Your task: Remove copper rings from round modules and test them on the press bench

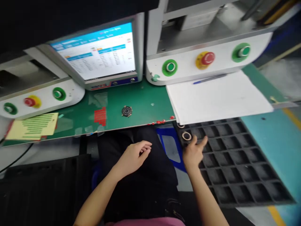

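Both forearms come up from the bottom of the view, over a lap in dark trousers. Her or his left hand (134, 155) rests on the thigh, fingers loosely curled and holding nothing. Over to the side, the right hand (194, 152) reaches onto the near corner of a black compartment tray (237, 163); its fingers are spread a little and touch the tray wall just beside a ring-shaped part (187, 136) lying in a cell. Nothing is gripped as far as I can see.

A second ring part (180, 126) peeks out in the next cell back, half under a white sheet (218, 97) laid across the far end of the tray, probably as a writing surface, since a blue pen (209, 78) lies along its far edge. Every other cell in sight holds nothing, so I count two ring parts in the tray.

One more round black part (126, 111) sits alone on the green bench mat (141, 100), well apart from the tray, in front of a lit monitor (98, 53). Two white control consoles flank the monitor, placed within arm's reach: the right console (211, 59) and the left console (39, 100) each show two green push buttons and one red stop button on a yellow base. A yellow card (33, 126) with green stripes lies at the left edge of the mat.
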